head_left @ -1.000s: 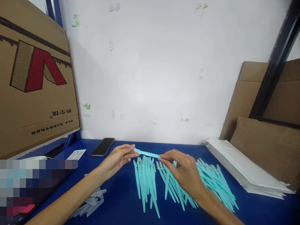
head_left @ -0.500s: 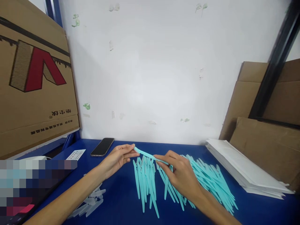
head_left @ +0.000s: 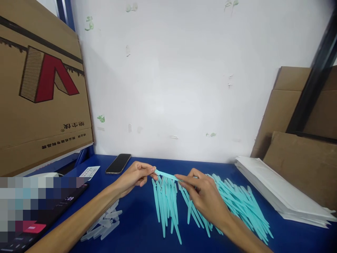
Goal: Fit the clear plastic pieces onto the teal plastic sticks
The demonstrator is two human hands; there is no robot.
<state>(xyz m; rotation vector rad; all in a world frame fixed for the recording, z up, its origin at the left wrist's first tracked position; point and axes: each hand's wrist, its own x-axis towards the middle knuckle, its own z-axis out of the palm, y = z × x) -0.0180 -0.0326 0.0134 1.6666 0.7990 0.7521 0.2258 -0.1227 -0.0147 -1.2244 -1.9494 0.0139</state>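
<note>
A slim teal eyebrow razor (head_left: pixel 166 175) is held nearly level between my hands, above the blue table (head_left: pixel 139 218). My left hand (head_left: pixel 135 177) pinches its left end between thumb and fingers, hiding the tip. The right end sits in the closed fingers of my right hand (head_left: pixel 202 191). Beneath the held razor lies a small bunch of teal razors (head_left: pixel 165 207). More lie in a group (head_left: pixel 196 212) partly covered by my right hand, and a larger pile (head_left: pixel 242 203) spreads to the right. Translucent plastic caps (head_left: pixel 107 221) lie loose beside my left forearm.
A phone (head_left: pixel 118 163) lies near the white wall (head_left: pixel 168 77). A printed card (head_left: pixel 91 172) and a dark screen (head_left: pixel 60 207) are at the left, under a large carton (head_left: pixel 55 116). White padded envelopes (head_left: pixel 279 189) are stacked at the right, before folded cardboard (head_left: pixel 302 165).
The held razor has turned a little closer to level. My left thumb now presses over its left end. The whole view has shifted slightly, while the piles look the same.
</note>
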